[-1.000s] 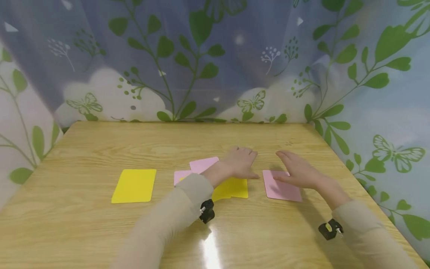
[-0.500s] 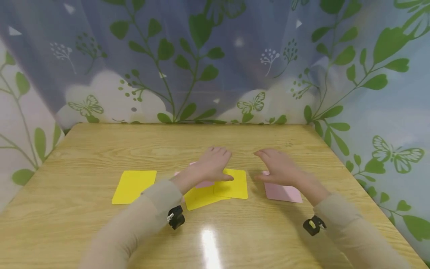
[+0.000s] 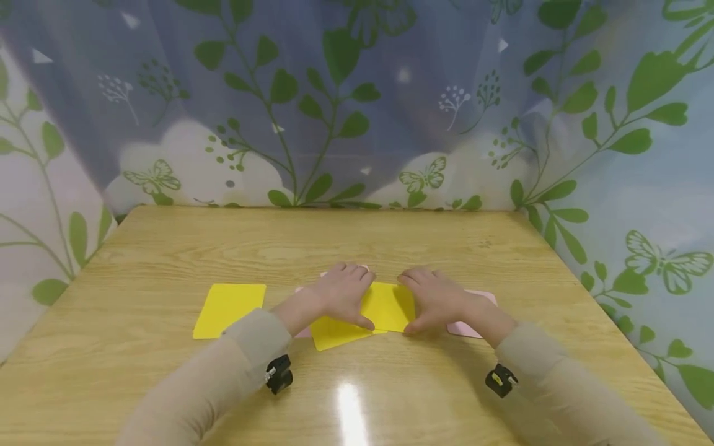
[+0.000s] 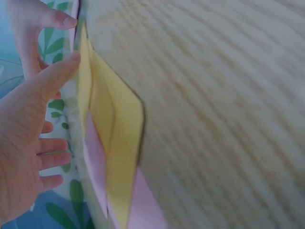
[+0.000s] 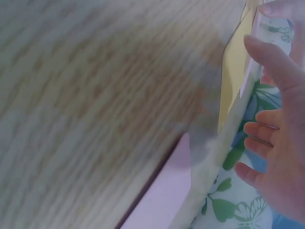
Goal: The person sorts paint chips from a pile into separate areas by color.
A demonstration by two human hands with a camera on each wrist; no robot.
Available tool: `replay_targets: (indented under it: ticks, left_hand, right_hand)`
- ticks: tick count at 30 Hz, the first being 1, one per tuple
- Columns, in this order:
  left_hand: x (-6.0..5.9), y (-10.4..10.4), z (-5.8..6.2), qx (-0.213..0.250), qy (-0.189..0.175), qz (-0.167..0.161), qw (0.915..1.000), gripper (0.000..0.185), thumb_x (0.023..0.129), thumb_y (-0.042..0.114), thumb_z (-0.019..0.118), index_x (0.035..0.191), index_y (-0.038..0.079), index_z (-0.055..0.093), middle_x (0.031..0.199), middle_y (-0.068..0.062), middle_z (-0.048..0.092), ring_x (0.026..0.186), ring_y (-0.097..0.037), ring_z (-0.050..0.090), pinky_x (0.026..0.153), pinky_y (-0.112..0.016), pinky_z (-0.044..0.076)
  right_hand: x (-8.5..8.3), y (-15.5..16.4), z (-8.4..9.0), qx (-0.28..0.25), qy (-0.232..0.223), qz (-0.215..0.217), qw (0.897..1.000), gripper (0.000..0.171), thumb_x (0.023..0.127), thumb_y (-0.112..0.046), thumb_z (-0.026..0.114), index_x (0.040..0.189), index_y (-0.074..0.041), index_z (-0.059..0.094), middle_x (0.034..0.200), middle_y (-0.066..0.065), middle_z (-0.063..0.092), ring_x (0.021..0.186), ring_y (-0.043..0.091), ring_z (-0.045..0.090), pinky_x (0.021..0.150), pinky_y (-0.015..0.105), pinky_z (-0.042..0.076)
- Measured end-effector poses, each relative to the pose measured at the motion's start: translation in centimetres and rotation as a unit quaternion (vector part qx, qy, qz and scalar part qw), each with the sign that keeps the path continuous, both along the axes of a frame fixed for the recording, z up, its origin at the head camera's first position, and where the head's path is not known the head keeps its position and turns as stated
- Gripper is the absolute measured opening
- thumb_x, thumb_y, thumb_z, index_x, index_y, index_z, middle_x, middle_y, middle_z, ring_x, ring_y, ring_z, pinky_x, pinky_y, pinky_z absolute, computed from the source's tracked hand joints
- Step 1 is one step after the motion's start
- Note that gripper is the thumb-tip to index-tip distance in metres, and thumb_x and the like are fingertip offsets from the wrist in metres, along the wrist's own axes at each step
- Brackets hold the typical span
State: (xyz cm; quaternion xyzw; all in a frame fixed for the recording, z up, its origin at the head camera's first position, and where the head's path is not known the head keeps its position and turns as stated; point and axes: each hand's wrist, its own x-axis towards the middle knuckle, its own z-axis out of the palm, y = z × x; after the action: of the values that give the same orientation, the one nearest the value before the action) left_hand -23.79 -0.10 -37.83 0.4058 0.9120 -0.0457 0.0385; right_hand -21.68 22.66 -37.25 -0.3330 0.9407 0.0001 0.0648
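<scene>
In the head view, overlapping yellow and pink cards lie in a pile mid-table. My left hand (image 3: pixel 343 294) hovers over the pile's left part, fingers relaxed and thumb pointing right. A yellow card (image 3: pixel 388 310) shows between both hands, overlapping another yellow card (image 3: pixel 337 334). Pink cards (image 4: pixel 147 205) peek out beneath, partly hidden by the left hand. My right hand (image 3: pixel 437 300) is at the yellow card's right edge, its thumb and fingers spread apart. Both wrist views show the fingers curled around nothing. Behind the right hand lies a single pink card (image 3: pixel 465 329), partly covered.
Another yellow card (image 3: pixel 230 310) lies alone to the left on the wooden table (image 3: pixel 167 384). A leaf-patterned curtain (image 3: pixel 329 155) hangs behind the table and along its sides. Each wrist carries a small black camera mount (image 3: pixel 279 375).
The left hand has moved left from over the right part of the pile, uncovering yellow cards. The right hand has moved left from the single pink card to the pile's right edge.
</scene>
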Motion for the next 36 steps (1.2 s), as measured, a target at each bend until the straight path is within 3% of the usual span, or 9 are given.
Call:
replay_targets:
  ticks: [8, 16, 27, 36]
  left_hand:
    - [-0.3, -0.5, -1.3, 0.0, -0.016, -0.013, 0.9998, 0.1, 0.071, 0.074, 0.055, 0.141, 0.007, 0.031, 0.137, -0.008, 0.041, 0.124, -0.026, 0.038, 0.104, -0.043, 0.029]
    - [-0.6, -0.6, -2.0, 0.004, -0.044, -0.024, 0.9987, 0.1, 0.071, 0.078, 0.05, 0.142, 0.009, 0.032, 0.14, -0.007, 0.039, 0.127, -0.024, 0.035, 0.107, -0.041, 0.023]
    - [-0.6, -0.4, -1.8, 0.01, -0.03, -0.042, 0.9986, 0.095, 0.074, 0.074, 0.051, 0.14, 0.007, 0.035, 0.136, -0.007, 0.043, 0.123, -0.023, 0.039, 0.105, -0.04, 0.027]
    - [-0.4, -0.3, -1.7, 0.007, -0.028, -0.032, 0.9991, 0.097, 0.073, 0.074, 0.052, 0.141, 0.007, 0.033, 0.133, -0.007, 0.044, 0.121, -0.023, 0.04, 0.104, -0.039, 0.028]
  right_hand:
    - [-0.2, -0.1, -0.7, -0.001, -0.047, 0.01, 0.999, 0.093, 0.072, -0.049, 0.073, 0.138, 0.003, 0.033, 0.139, 0.019, 0.034, 0.128, 0.035, 0.031, 0.099, 0.057, 0.03]
    - [-0.4, 0.3, -1.0, -0.008, -0.087, -0.007, 0.996, 0.095, 0.073, -0.053, 0.07, 0.139, 0.004, 0.031, 0.142, 0.021, 0.032, 0.129, 0.037, 0.03, 0.1, 0.056, 0.029]
    - [-0.8, 0.3, -0.9, -0.019, -0.086, -0.004, 0.996, 0.094, 0.074, -0.053, 0.071, 0.138, 0.004, 0.032, 0.14, 0.021, 0.033, 0.127, 0.038, 0.033, 0.099, 0.054, 0.033]
    - [-1.1, -0.2, -0.8, -0.027, -0.084, -0.007, 0.996, 0.097, 0.068, -0.051, 0.076, 0.136, 0.006, 0.036, 0.126, 0.018, 0.04, 0.111, 0.03, 0.042, 0.095, 0.044, 0.039]
